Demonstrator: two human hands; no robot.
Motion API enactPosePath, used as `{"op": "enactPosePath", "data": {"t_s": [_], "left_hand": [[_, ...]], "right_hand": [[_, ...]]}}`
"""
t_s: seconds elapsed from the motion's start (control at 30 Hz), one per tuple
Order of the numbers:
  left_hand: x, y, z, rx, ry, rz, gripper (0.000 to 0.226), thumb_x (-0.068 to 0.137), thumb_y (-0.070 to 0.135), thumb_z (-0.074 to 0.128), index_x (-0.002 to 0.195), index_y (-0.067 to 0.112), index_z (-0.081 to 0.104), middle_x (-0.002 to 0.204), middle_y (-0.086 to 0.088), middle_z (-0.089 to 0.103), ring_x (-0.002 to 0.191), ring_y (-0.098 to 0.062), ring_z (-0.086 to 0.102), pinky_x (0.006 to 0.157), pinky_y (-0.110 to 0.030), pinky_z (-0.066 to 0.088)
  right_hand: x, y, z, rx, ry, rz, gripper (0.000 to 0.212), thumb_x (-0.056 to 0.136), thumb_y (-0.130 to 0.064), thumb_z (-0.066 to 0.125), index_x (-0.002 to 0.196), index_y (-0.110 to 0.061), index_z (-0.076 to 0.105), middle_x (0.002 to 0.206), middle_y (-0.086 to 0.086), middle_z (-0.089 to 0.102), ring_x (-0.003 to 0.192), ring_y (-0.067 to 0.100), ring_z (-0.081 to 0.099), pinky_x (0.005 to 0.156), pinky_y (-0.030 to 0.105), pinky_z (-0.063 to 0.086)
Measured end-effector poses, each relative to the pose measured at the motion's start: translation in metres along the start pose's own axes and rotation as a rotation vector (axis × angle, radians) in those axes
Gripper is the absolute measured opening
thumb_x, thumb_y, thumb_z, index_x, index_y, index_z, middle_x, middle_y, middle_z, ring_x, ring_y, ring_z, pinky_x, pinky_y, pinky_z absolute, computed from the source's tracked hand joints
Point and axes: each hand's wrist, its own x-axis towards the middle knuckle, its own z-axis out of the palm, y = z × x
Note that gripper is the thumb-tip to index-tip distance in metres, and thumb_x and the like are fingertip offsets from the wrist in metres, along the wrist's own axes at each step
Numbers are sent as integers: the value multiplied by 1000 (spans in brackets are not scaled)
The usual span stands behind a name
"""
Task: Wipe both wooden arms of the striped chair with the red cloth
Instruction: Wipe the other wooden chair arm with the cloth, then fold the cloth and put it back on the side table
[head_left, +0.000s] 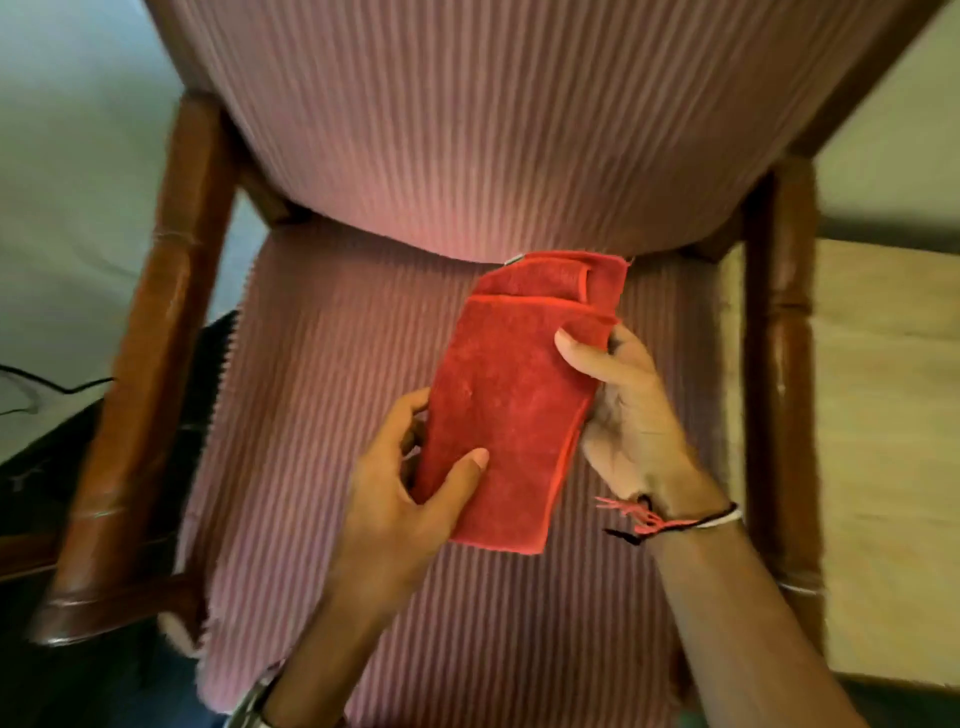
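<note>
The striped chair (467, 135) fills the view, pink with pale stripes on seat and back. Its left wooden arm (150, 353) runs down the left side and its right wooden arm (784, 364) down the right. A folded red cloth (509, 405) is held flat above the seat, between both arms. My left hand (400, 488) grips the cloth's lower left edge, thumb on top. My right hand (623, 410) pinches its right edge near the top. Neither hand touches a wooden arm.
A pale wooden surface (883, 395) lies to the right of the chair. A light wall or floor (67, 208) shows at upper left, with a dark object (47, 467) low on the left beside the chair arm.
</note>
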Motion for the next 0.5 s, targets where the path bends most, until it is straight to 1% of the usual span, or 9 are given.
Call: {"op": "enactPosePath", "data": {"t_s": [0.07, 0.1, 0.2, 0.3, 0.37, 0.4, 0.47, 0.5], "left_hand": [[-15, 7, 54, -34, -43, 0, 39, 77, 37, 75, 112, 47, 61, 112, 16, 73, 102, -7, 72, 79, -23, 62], [-23, 13, 94, -47, -67, 4, 39, 78, 38, 75, 112, 48, 60, 112, 17, 73, 103, -6, 72, 78, -22, 61], [-44, 29, 185, -73, -103, -14, 43, 79, 36, 74, 117, 47, 58, 112, 21, 72, 101, -2, 72, 77, -17, 59], [-60, 41, 262, -33, -141, -36, 50, 76, 47, 72, 123, 46, 55, 114, 26, 70, 101, 2, 72, 80, -18, 61], [-67, 44, 306, 13, -156, -51, 54, 77, 50, 69, 128, 43, 53, 118, 23, 70, 105, 1, 71, 86, -22, 62], [-70, 44, 325, 47, -166, -60, 56, 78, 51, 67, 131, 40, 51, 121, 19, 70, 109, 0, 70, 91, -27, 61], [-71, 37, 359, 164, -147, -81, 58, 82, 47, 67, 135, 33, 49, 129, 10, 67, 115, -9, 67, 99, -39, 58], [-68, 31, 375, 252, -122, -87, 59, 85, 41, 69, 139, 27, 48, 133, 4, 65, 119, -14, 65, 103, -43, 55]], "right_hand": [[-20, -32, -43, -42, 30, -25, 25, 85, -11, 68, 108, -20, 73, 98, -1, 81, 88, 12, 77, 73, 26, 61], [-33, -55, -74, -53, 54, -53, 25, 85, -9, 67, 108, -19, 74, 97, -1, 81, 87, 11, 77, 73, 25, 61], [-62, -104, -149, -94, 114, -95, 24, 84, -8, 66, 97, -23, 79, 93, -2, 81, 85, 11, 77, 71, 25, 61], [-84, -144, -217, -121, 157, -98, 23, 85, -9, 66, 98, -23, 78, 94, -3, 81, 88, 11, 76, 71, 24, 60], [-88, -158, -257, -111, 167, -97, 22, 85, -10, 66, 101, -21, 77, 95, -2, 81, 88, 11, 76, 73, 25, 61], [-87, -162, -275, -106, 177, -90, 22, 85, -9, 67, 103, -19, 76, 95, -1, 81, 88, 12, 76, 75, 26, 61], [-76, -161, -308, -143, 198, -70, 22, 88, -6, 68, 107, -15, 73, 97, 2, 80, 87, 12, 74, 78, 27, 62], [-68, -158, -325, -200, 208, -53, 22, 90, -3, 67, 108, -14, 72, 97, 2, 79, 87, 12, 73, 80, 27, 61]]}}
